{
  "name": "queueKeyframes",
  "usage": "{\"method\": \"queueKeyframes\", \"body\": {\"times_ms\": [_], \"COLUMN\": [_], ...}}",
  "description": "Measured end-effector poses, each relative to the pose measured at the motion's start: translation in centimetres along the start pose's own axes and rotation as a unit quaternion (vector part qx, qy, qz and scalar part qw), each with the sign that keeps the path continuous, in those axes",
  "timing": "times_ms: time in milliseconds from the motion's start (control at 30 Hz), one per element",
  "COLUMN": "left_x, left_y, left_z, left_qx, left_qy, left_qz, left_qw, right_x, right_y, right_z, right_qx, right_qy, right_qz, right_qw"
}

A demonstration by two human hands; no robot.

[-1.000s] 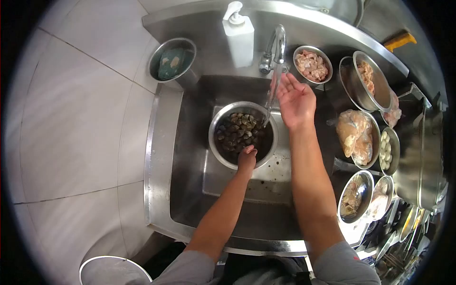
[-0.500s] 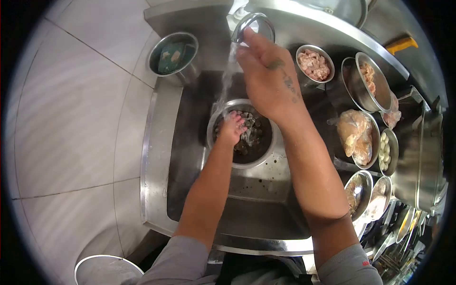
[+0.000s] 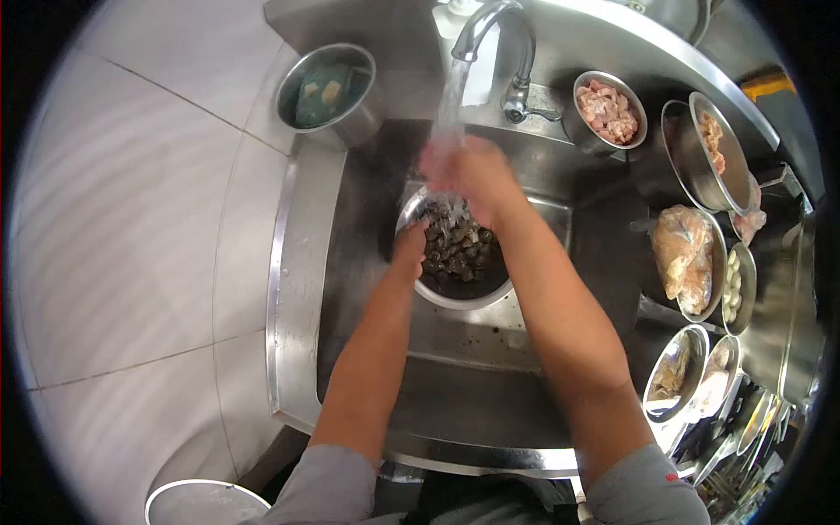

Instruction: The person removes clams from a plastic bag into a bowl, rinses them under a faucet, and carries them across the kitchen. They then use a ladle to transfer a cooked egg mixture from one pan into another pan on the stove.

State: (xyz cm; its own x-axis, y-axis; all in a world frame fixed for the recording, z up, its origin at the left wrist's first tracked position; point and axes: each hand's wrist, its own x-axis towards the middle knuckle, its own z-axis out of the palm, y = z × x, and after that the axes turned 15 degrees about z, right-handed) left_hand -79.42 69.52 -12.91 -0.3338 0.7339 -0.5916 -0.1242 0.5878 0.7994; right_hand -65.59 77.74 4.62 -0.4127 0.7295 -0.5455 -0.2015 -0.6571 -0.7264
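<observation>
A round metal bowl (image 3: pixel 468 302) sits in the steel sink, holding many small dark pieces (image 3: pixel 459 249) that look like shellfish. My left hand (image 3: pixel 411 245) grips the bowl's left rim, with the thumb over the inner side. Above the bowl's far edge, my right hand (image 3: pixel 472 175) is in the running water (image 3: pixel 452 96), its fingers smeared by motion. The water pours from a curved chrome faucet (image 3: pixel 490 17) and splashes over the hand into the bowl.
A metal pot (image 3: pixel 350 122) with a greenish item stands at the sink's far left corner. To the right are a container of raw meat pieces (image 3: pixel 608 114), a bagged item (image 3: pixel 682 254), pale oval pieces (image 3: pixel 731 284) and more metal bowls. A tiled floor (image 3: pixel 131 262) lies left.
My right hand has come down from the faucet into the water stream. My left hand has moved from among the dark pieces to the bowl's left rim.
</observation>
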Motion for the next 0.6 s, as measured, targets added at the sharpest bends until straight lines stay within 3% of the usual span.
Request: {"method": "queueKeyframes", "body": {"times_ms": [33, 100, 167, 233, 300, 333, 400, 533, 600], "left_x": [1.0, 2.8, 3.0, 3.8, 2.8, 2.9, 3.0, 5.2, 6.2], "left_y": [-1.9, -5.8, -7.1, -9.2, -8.5, -9.2, -9.5, -10.7, -10.7], "left_z": [0.3, 1.2, 1.3, 1.9, 3.0, 3.3, 3.6, 2.9, 2.8], "left_qx": [0.001, 0.126, 0.118, 0.191, 0.156, 0.138, 0.105, 0.13, 0.114], "left_qy": [-0.002, 0.096, 0.067, 0.076, 0.085, 0.085, 0.083, 0.075, 0.068], "left_qz": [-0.001, 0.082, 0.053, 0.119, 0.119, 0.142, 0.186, 0.212, 0.21], "left_qw": [1.0, 0.984, 0.989, 0.971, 0.977, 0.977, 0.973, 0.966, 0.969], "right_x": [0.9, 3.2, 7.8, 6.3, 9.3, 9.4, 9.6, 9.7, 10.7], "right_y": [1.6, 6.0, 12.9, 14.2, 20.8, 22.3, 24.2, 24.9, 25.7], "right_z": [-1.0, -3.8, -8.7, -10.7, -15.3, -15.9, -16.6, -14.3, -14.1], "right_qx": [0.001, -0.136, -0.2, -0.179, -0.157, -0.161, 0.001, 0.013, 0.08], "right_qy": [0.002, 0.122, 0.19, 0.188, 0.263, 0.265, 0.262, 0.283, 0.131], "right_qz": [0.001, 0.083, 0.147, 0.182, 0.231, 0.232, 0.301, 0.285, 0.19], "right_qw": [1.0, 0.98, 0.95, 0.948, 0.923, 0.922, 0.917, 0.916, 0.97]}}
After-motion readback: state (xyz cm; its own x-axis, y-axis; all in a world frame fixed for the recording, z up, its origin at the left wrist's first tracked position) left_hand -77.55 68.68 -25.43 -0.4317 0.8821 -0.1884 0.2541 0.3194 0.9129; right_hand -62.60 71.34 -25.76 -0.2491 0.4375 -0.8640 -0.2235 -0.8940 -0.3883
